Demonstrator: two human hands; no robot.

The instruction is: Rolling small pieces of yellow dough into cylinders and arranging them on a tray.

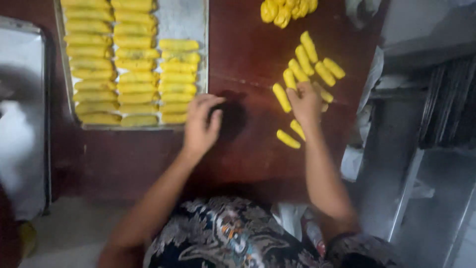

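A metal tray point(191, 20) lined with pale paper holds three columns of yellow dough rolls point(124, 74). My left hand point(202, 124) hovers just right of the tray's near corner, fingers spread, holding nothing. My right hand point(305, 104) rests palm down on a group of loose yellow dough rolls point(310, 62) lying on the dark red table point(248, 154). Two more rolls point(288, 139) lie near its wrist. Whether the right hand grips a roll is hidden beneath the palm.
A heap of yellow dough pieces point(285, 10) sits at the table's far edge. A second metal tray point(22, 114) lies at the left. Grey shelving and stacked dark trays point(446, 104) stand to the right of the table.
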